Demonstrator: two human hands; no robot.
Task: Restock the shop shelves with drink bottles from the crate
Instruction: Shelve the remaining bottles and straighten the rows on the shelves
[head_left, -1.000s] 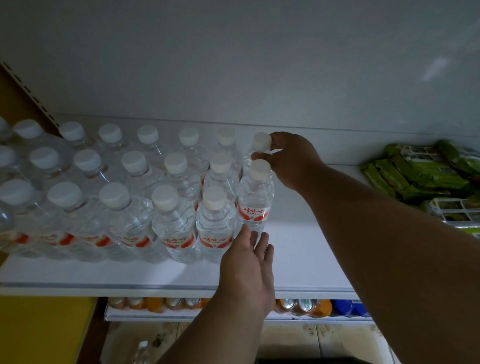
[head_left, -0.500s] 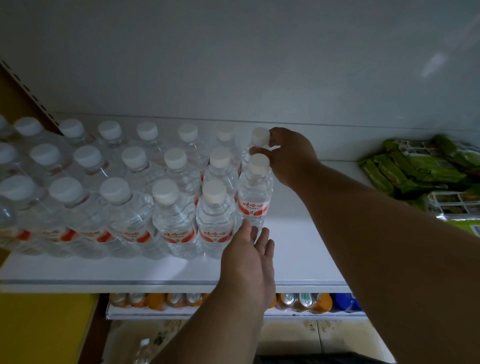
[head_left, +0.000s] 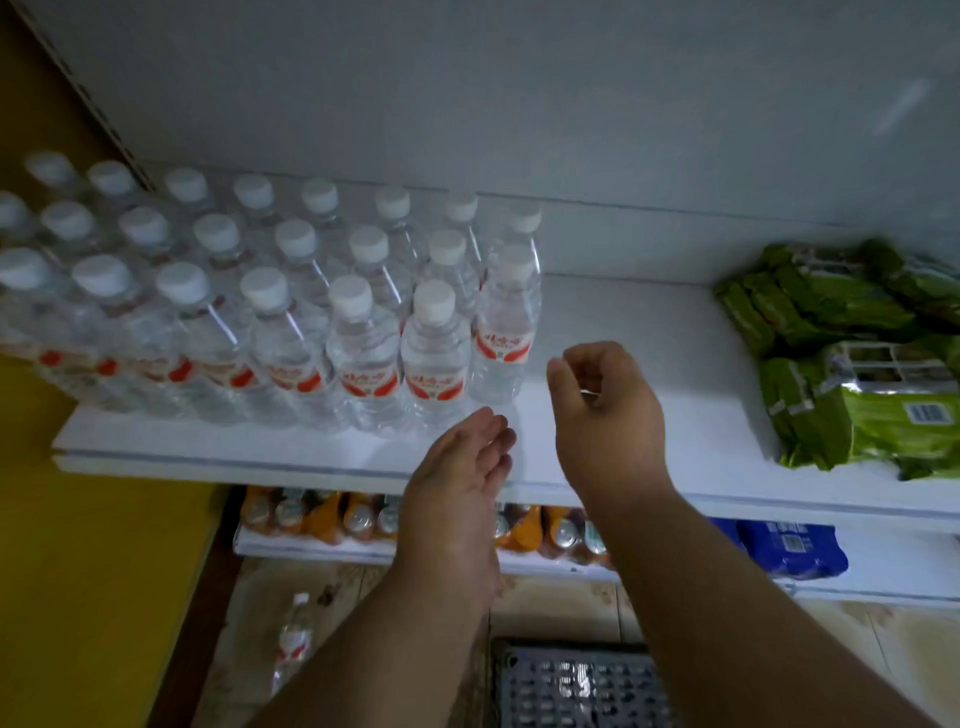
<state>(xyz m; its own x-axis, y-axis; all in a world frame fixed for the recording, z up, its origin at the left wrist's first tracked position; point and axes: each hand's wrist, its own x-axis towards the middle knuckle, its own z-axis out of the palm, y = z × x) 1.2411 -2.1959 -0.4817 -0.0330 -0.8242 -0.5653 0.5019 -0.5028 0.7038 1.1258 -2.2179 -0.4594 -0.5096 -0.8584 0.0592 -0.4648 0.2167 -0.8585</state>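
Several clear water bottles (head_left: 358, 343) with white caps and red-and-white labels stand in rows on the left half of the white shelf (head_left: 649, 364). The rightmost bottle (head_left: 504, 332) stands at the end of the middle row. My left hand (head_left: 462, 467) hovers in front of the shelf edge, fingers straight, holding nothing. My right hand (head_left: 602, 410) is just right of the bottles, fingers loosely curled and empty. A grey plastic crate (head_left: 576, 686) sits on the floor below. One more bottle (head_left: 293, 639) stands on the floor to its left.
Green snack packs (head_left: 857, 358) are piled on the shelf's right end. The lower shelf holds orange drink cans (head_left: 358, 519) and a blue pack (head_left: 789, 545). A yellow panel (head_left: 88, 571) closes off the left side. White back wall behind the bottles.
My right hand let go of the back bottle's cap and drew back toward me. My left hand also pulled away from the front bottles. The view tilted down, bringing the crate into sight.
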